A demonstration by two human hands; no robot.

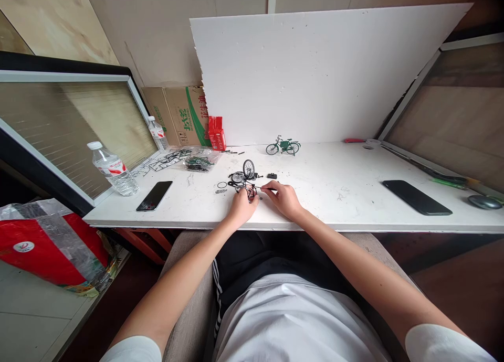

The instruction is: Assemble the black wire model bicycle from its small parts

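My left hand (243,209) is closed on a small black model bicycle frame (252,191) near the table's front edge. A spoked wheel (248,169) stands up just beyond the frame; whether it is joined to it I cannot tell. My right hand (287,199) pinches a thin dark rod-like tool (270,188), its tip pointing left at the frame. Too little of the tool shows to tell its exact kind. Around the hands lie another spoked wheel (237,177), a thin black ring (222,184) and a small black block (272,176).
A finished-looking green model bicycle (283,146) stands at the back. Leftward are a bag of parts (199,163), part frames (170,160), a phone (154,196) and a water bottle (114,169). A black phone-shaped slab (416,197) and a mouse (484,202) lie right.
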